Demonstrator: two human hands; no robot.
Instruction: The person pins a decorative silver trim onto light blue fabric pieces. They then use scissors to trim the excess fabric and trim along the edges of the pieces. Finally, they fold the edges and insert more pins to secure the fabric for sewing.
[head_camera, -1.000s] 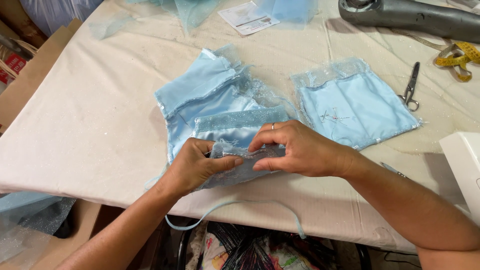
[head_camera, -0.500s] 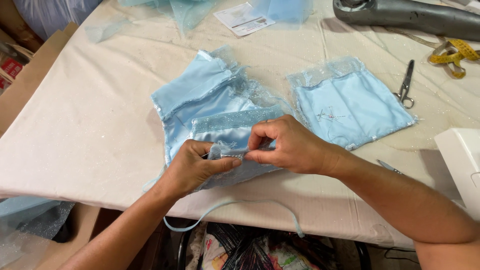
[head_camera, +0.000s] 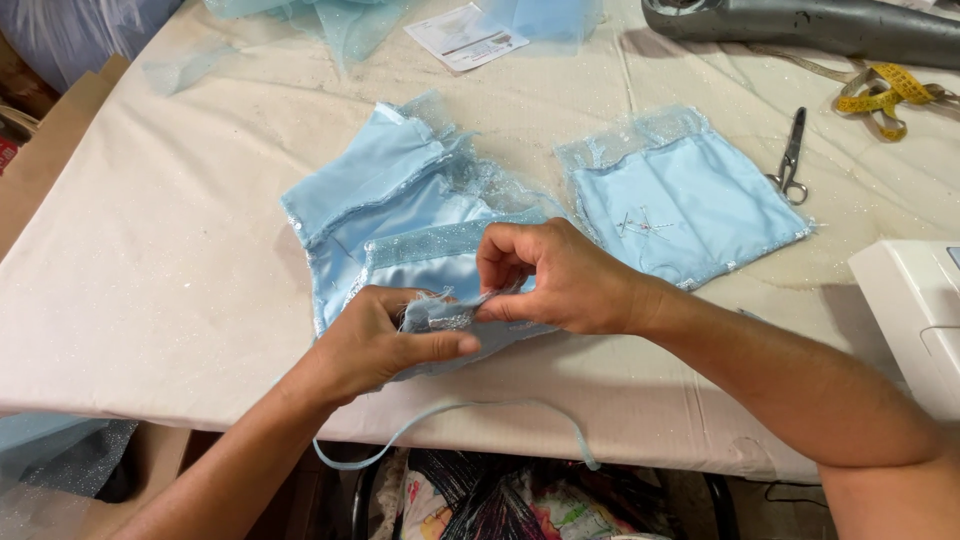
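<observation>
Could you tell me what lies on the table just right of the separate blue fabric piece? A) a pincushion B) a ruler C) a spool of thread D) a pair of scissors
D, a pair of scissors lies beside the right edge of the blue fabric piece, on the table.

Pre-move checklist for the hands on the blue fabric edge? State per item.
1. Left hand pins the near edge of the blue satin piece under the thumb: ok.
2. Right hand pinches the same edge with its fingertips, beside the left thumb: ok.
3. Whether a pin or needle sits in that pinch: cannot tell, fingers cover it.
4. Second blue panel lies flat, apart from both hands: ok.
5. Scissors lie on the table beyond the panel, clear of the hands: ok.
6. Blue ribbon loop hangs off the near table edge, unsecured: not ok.
</observation>
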